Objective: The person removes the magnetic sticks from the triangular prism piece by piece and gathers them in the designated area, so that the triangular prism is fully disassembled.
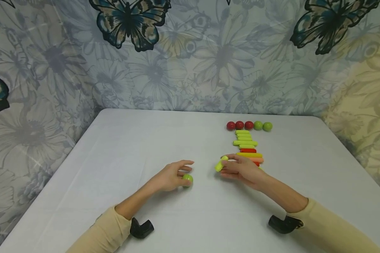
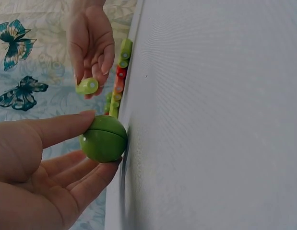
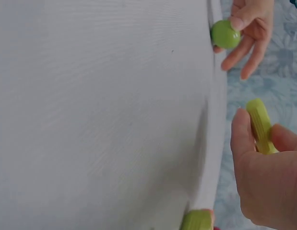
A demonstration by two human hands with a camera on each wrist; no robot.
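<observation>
My left hand [image 1: 170, 177] pinches a glossy green ball [image 2: 104, 140] between thumb and fingertips, close to the tabletop. A thin seam runs round the ball in the left wrist view. Across from it, my right hand [image 1: 245, 173] holds a short yellow-green stick [image 3: 260, 126] between thumb and fingers, tilted and clear of the table. White dots mark the stick's end in the left wrist view. Just beyond the right hand lies a column of coloured sticks [image 1: 249, 155] in yellow-green, red, yellow and orange; the hand partly hides its near end.
At the column's far end stands a row of balls, three red balls [image 1: 239, 125] and two green balls [image 1: 267, 127]. Everything rests on a white-covered table [image 1: 120, 147]. Butterfly-patterned cloth [image 1: 177, 70] rises behind it. Each wrist wears a black camera mount [image 1: 141, 229].
</observation>
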